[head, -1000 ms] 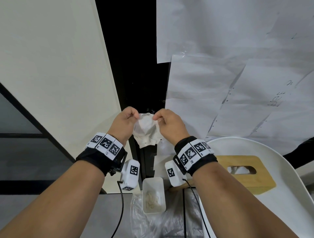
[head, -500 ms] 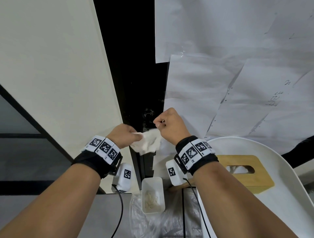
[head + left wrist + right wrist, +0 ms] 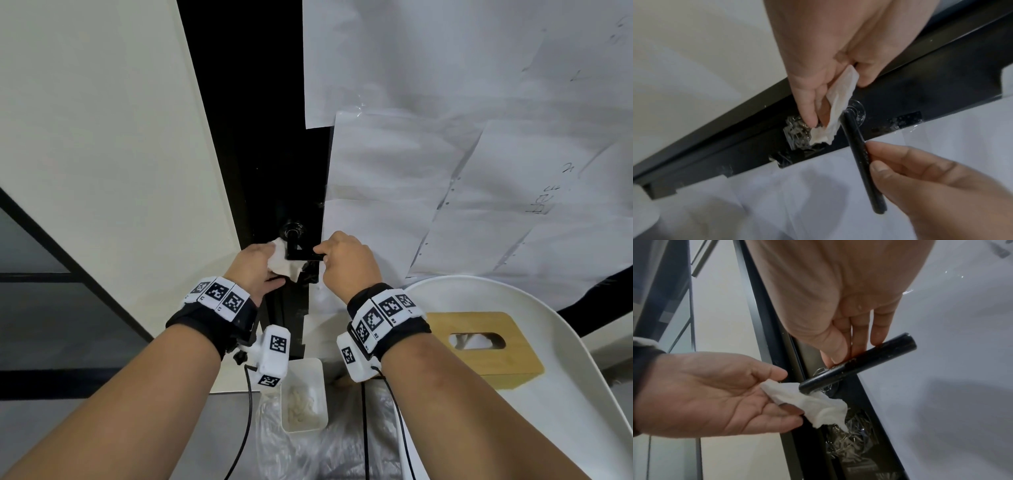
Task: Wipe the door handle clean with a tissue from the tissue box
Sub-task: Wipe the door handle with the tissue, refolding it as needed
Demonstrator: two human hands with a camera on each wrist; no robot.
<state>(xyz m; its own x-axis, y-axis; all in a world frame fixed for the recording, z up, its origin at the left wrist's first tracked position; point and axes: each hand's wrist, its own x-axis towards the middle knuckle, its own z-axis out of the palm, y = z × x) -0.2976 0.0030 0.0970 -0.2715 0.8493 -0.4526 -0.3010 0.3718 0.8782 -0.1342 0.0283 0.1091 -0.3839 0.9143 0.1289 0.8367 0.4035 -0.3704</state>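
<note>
The black lever door handle [image 3: 301, 253] sticks out from the dark door edge. My left hand [image 3: 274, 261] holds a crumpled white tissue [image 3: 281, 263] between thumb and fingers. The tissue [image 3: 807, 402] touches the handle [image 3: 859, 361] at its pivot end. In the left wrist view the tissue [image 3: 838, 113] hangs from my left hand [image 3: 836, 102] right beside the handle [image 3: 861, 155]. My right hand [image 3: 322, 257] pinches the handle's free end with thumb and fingertips [image 3: 876, 339]; the same hand [image 3: 875, 159] shows at lower right. The wooden tissue box [image 3: 479, 346] stands at the right.
The box rests on a white rounded seat [image 3: 565, 359]. White paper sheets [image 3: 445, 171] cover the door. A cream wall [image 3: 102, 137] is at the left. Below my wrists a small white bin [image 3: 302, 397] stands by clear plastic wrap. Crinkled tape [image 3: 851, 444] lies under the handle.
Both hands held the tissue spread between them. The right hand has let go and taken the handle's end. The left hand has carried the bunched tissue up to the handle's base.
</note>
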